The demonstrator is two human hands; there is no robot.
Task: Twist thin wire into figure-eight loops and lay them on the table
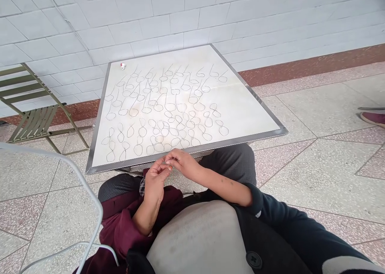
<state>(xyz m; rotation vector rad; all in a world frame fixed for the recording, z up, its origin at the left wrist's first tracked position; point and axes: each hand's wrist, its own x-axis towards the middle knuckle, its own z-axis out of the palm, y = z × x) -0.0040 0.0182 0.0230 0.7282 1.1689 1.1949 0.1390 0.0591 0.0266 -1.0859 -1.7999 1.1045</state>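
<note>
Just over the near edge of the white-topped table (pixel 246 109), my two hands meet fingertip to fingertip. My left hand (pixel 156 178) is closed, its thumb and fingers pinched together. From the other side my right hand (pixel 184 163) pinches at the same spot. Whatever lies between the fingertips is too small and covered to make out. Many thin dark wire pieces (pixel 171 106) lie spread over the tabletop. Those in the back rows have a single loop with a straight tail; those nearer me, such as a wire figure-eight (pixel 207 131), have two loops.
A small white and red object (pixel 123 66) sits at the table's far left corner. To the left stands a slatted folding chair (pixel 39 121). A pale tubular frame (pixel 90 189) curves through the left foreground. At far right is another person's shoe (pixel 373 117). A tiled wall (pixel 168 21) backs the table.
</note>
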